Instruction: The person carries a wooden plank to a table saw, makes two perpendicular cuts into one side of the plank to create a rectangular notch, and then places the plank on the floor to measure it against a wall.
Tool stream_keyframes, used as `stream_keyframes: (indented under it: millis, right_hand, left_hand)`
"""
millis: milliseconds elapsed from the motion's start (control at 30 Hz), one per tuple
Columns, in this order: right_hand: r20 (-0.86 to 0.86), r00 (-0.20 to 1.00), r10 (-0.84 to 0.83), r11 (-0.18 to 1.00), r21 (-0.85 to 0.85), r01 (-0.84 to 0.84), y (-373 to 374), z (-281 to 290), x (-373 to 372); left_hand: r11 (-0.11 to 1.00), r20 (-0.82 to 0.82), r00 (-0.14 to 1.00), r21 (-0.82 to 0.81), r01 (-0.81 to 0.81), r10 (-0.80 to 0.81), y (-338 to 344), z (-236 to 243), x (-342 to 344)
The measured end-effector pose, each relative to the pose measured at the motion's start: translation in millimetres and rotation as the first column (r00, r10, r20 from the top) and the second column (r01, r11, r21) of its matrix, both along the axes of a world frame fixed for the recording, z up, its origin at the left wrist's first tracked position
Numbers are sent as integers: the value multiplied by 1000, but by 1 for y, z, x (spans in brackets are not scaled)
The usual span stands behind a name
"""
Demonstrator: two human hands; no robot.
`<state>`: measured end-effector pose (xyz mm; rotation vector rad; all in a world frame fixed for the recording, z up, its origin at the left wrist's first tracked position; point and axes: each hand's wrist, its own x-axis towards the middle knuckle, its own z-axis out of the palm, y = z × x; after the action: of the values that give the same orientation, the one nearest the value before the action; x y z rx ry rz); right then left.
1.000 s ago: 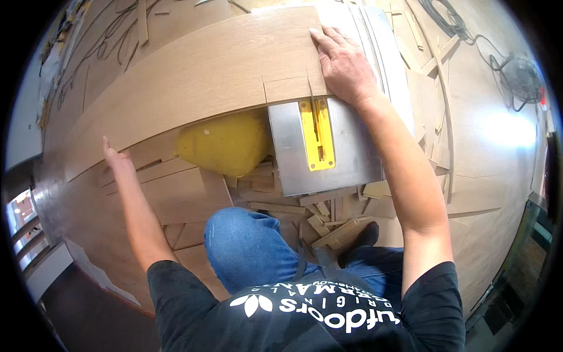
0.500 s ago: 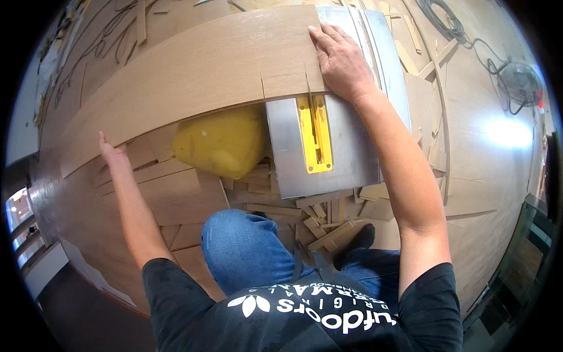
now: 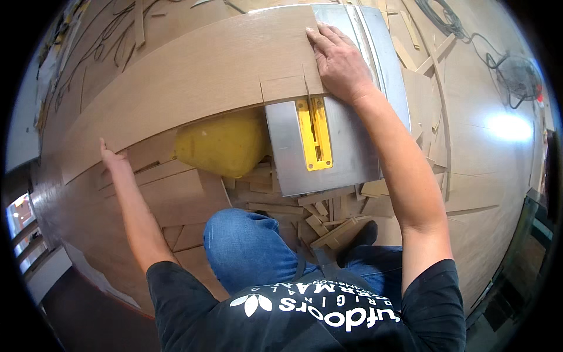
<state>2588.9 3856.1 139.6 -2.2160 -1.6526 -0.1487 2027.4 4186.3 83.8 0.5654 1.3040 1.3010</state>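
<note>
A long, thin wooden board (image 3: 193,64) lies across the steel top of a table saw (image 3: 352,144), with two short cuts at its near edge by the blade in the yellow insert (image 3: 315,135). My left hand (image 3: 114,157) grips the near edge toward the board's far left part, fingers mostly hidden. My right hand (image 3: 340,61) lies on the board's right end, right of the blade, fingers stretched out at the edge. A dusty yellow plastic body (image 3: 217,144) shows under the board, left of the steel top.
Wood offcuts (image 3: 325,229) lie on the wooden floor around my knee (image 3: 240,240) and foot. Coiled cable (image 3: 440,14) and a round wire-caged appliance, perhaps a fan (image 3: 517,79), are at the right; loose cords (image 3: 117,29) lie at the back left.
The board and both hands have scarcely moved; they sit very slightly further left in the picture than a second ago.
</note>
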Motion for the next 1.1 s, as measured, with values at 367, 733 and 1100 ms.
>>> stream_keyframes:
  millis: [367,733,1100]
  right_hand:
    - [2,1000,-11,1000,-18,11,-2,-2,-2]
    - [-204,979,0,999,-44,-9,44,17,27]
    - [-86,995,-53,999,-2,53,-131,187,59]
  left_hand:
    - [999,-5,999,0,-34,34,2,-7,-4]
    - [999,36,999,8,-39,38,21,0,33]
    - [968,276,930,131,214,-243,-63,122,121]
